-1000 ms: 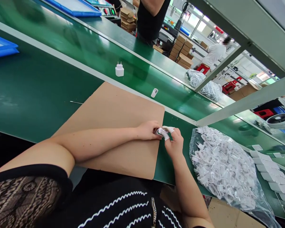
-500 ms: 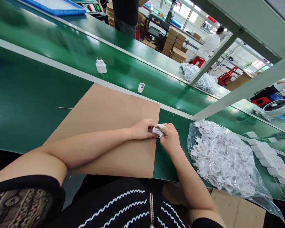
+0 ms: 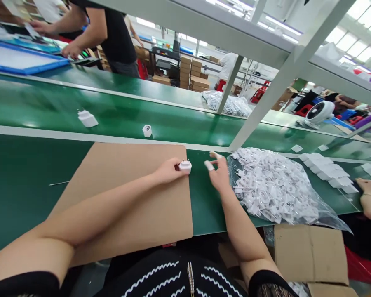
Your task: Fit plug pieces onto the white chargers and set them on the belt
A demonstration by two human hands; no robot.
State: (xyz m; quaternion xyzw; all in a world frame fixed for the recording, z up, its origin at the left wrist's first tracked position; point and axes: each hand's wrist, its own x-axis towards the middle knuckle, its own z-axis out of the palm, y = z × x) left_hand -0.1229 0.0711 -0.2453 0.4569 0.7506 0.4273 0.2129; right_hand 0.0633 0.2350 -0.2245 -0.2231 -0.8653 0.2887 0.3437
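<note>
My left hand (image 3: 167, 170) holds a small white plug adapter (image 3: 185, 166) by its side, at the right edge of a brown cardboard sheet (image 3: 132, 194). My right hand (image 3: 218, 173) hovers just to the right of it, fingers apart and empty, with white cots on two fingertips. It is close to a clear plastic bag of several white parts (image 3: 275, 187) lying on the green bench (image 3: 24, 173).
Two white adapters (image 3: 87, 118) (image 3: 147, 130) lie on the green belt behind the cardboard. A grey frame post (image 3: 266, 99) rises at the bag. White cards (image 3: 327, 175) lie to the right, near another person's hand (image 3: 369, 194). A person in black (image 3: 111, 37) works at the far side.
My hands have come apart: the right one let go and moved right toward the bag, while the left keeps the adapter. The camera tilted up and swung right.
</note>
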